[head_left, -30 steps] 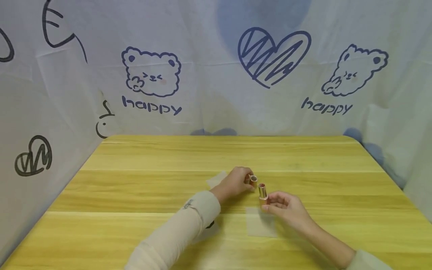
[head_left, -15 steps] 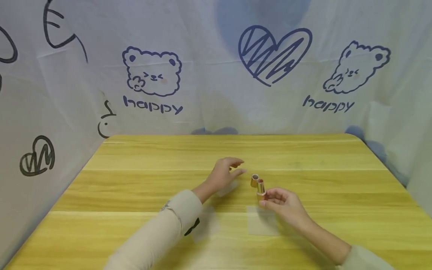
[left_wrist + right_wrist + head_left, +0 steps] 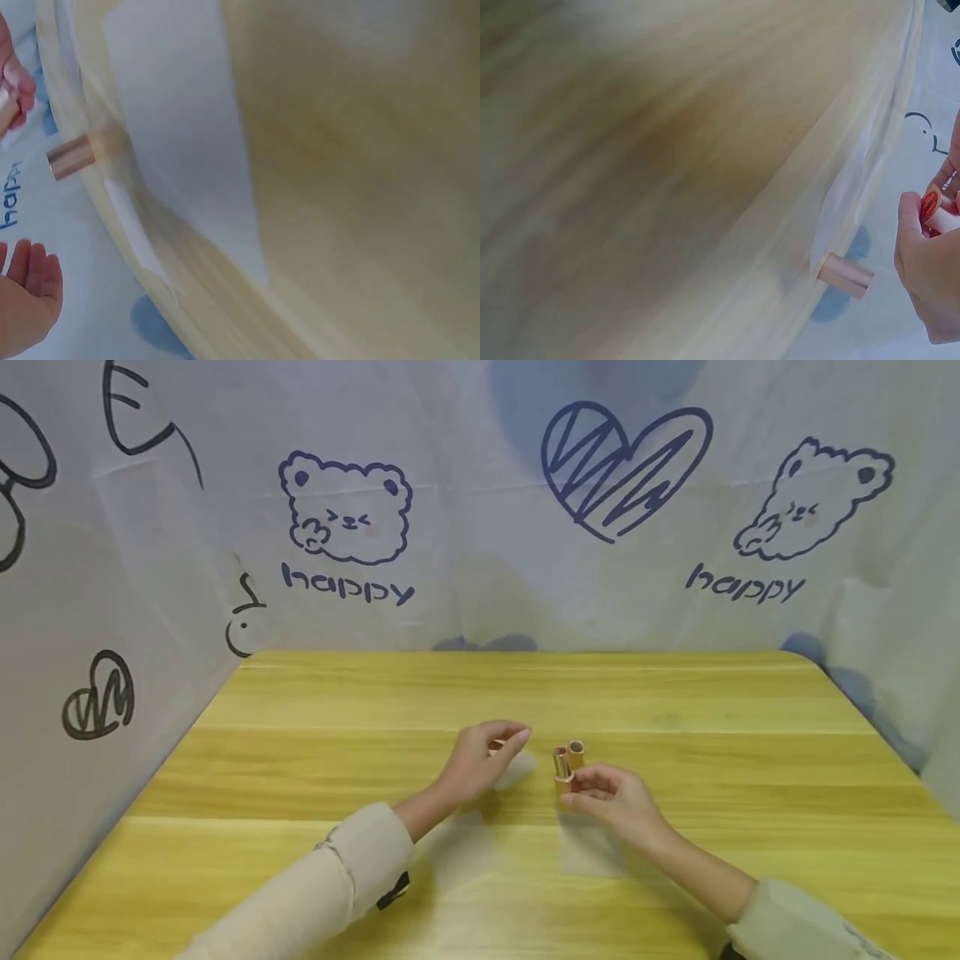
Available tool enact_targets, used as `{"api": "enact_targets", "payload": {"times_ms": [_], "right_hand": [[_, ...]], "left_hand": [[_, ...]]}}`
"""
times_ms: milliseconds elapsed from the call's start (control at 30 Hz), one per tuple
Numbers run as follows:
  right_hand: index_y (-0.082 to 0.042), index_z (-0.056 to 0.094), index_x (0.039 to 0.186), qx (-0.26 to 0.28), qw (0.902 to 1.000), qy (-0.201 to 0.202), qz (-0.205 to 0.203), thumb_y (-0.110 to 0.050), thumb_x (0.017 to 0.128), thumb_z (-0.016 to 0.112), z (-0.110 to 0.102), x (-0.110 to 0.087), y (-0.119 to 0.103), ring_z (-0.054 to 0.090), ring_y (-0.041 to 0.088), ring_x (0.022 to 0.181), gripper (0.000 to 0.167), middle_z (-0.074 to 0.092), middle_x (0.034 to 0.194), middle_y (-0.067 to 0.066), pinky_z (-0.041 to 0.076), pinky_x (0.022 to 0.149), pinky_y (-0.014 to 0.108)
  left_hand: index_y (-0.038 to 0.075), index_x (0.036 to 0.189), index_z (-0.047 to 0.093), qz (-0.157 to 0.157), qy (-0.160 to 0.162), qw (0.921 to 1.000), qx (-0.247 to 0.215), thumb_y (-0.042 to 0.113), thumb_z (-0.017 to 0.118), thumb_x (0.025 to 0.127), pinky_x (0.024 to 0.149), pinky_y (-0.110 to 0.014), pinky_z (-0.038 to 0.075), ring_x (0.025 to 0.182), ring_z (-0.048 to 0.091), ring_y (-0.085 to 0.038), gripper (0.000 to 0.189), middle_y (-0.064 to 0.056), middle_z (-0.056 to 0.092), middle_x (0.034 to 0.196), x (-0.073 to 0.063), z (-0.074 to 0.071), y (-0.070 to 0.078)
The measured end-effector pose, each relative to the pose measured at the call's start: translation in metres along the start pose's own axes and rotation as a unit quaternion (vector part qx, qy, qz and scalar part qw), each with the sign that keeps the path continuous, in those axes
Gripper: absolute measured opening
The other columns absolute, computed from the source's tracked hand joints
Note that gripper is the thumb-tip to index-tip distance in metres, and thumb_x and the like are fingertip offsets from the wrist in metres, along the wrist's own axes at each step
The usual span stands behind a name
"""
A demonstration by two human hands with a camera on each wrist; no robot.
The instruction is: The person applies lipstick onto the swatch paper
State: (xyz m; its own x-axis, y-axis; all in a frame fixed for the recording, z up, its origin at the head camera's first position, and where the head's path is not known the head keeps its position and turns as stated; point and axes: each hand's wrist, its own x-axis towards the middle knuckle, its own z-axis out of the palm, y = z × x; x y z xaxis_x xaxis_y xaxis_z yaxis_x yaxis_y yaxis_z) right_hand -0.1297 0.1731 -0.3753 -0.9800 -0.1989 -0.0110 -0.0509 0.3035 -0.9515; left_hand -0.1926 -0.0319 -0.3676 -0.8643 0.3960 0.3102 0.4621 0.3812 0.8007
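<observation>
My right hand point(image 3: 611, 793) grips the gold lower case of an uncapped lipstick point(image 3: 562, 764), which stands upright in the fingers with its red tip at the top of the metal tube. In the right wrist view, a round red label shows on the bottom of the lipstick point(image 3: 931, 205). Just behind it stands the gold lipstick cap point(image 3: 577, 754), mouth up on the table. In the left wrist view the cap point(image 3: 73, 157) stands apart from both hands. My left hand point(image 3: 476, 764) hovers left of the cap, fingers loosely bent, touching neither cap nor lipstick.
Thin whitish paper squares lie on the wooden table point(image 3: 337, 693): one paper square point(image 3: 592, 852) below the right hand, a second paper square point(image 3: 465, 852) near the left cuff, a third paper square point(image 3: 519, 768) beside the left hand. A printed cloth point(image 3: 465, 543) hangs behind.
My left hand has let go of the cap and drawn back to the left, leaving it standing. The right hand has shifted slightly left with the lipstick, now in front of the cap.
</observation>
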Motion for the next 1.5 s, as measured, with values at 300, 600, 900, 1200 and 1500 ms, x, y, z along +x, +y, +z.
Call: {"api": "enact_targets", "payload": {"times_ms": [300,600,900,1200,1500], "right_hand": [[0.013,0.055,0.11,0.022,0.9996,0.012,0.015,-0.008,0.084,0.067,0.013,0.006,-0.009,0.064,0.017,0.092,0.035,0.062,0.108,0.023,0.053,0.081,0.02],[0.012,0.056,0.107,0.034,0.9993,0.016,0.006,-0.007,0.083,0.067,0.029,0.007,-0.014,0.063,0.011,0.087,0.032,0.064,0.102,0.019,0.053,0.078,0.018],[0.013,0.057,0.105,0.056,0.998,0.027,0.002,-0.003,0.082,0.067,0.036,0.009,-0.014,0.061,0.005,0.081,0.03,0.064,0.099,0.018,0.053,0.075,0.016],[0.013,0.057,0.107,0.069,0.9971,0.03,0.006,-0.002,0.082,0.066,0.041,0.012,-0.016,0.062,0.011,0.085,0.03,0.063,0.101,0.019,0.053,0.075,0.018],[0.01,0.059,0.105,0.057,0.997,0.051,0.011,-0.001,0.081,0.068,0.052,0.014,-0.017,0.061,0.012,0.088,0.028,0.064,0.102,0.019,0.052,0.076,0.015]], "left_hand": [[0.001,0.116,0.062,-0.015,0.032,0.9956,-0.087,0.017,0.062,0.089,0.088,-0.038,0.052,0.103,0.063,-0.025,0.031,-0.017,0.066,0.11,-0.018,0.008,0.012],[-0.001,0.106,0.065,-0.048,0.098,0.9852,-0.132,0.013,0.071,0.081,0.082,-0.033,0.054,0.092,0.064,-0.026,0.029,-0.015,0.068,0.1,-0.029,0.017,0.017],[-0.002,0.099,0.068,-0.095,0.131,0.9703,-0.18,0.011,0.074,0.079,0.076,-0.024,0.055,0.084,0.065,-0.021,0.025,-0.018,0.068,0.093,-0.032,0.019,0.019],[-0.006,0.097,0.067,-0.096,0.138,0.966,-0.197,0.007,0.072,0.079,0.075,-0.02,0.055,0.084,0.066,-0.023,0.022,-0.02,0.068,0.097,-0.032,0.018,0.024],[-0.006,0.094,0.067,-0.121,0.152,0.961,-0.196,0.008,0.072,0.079,0.074,-0.019,0.055,0.082,0.066,-0.018,0.021,-0.019,0.069,0.096,-0.033,0.018,0.022]]}}
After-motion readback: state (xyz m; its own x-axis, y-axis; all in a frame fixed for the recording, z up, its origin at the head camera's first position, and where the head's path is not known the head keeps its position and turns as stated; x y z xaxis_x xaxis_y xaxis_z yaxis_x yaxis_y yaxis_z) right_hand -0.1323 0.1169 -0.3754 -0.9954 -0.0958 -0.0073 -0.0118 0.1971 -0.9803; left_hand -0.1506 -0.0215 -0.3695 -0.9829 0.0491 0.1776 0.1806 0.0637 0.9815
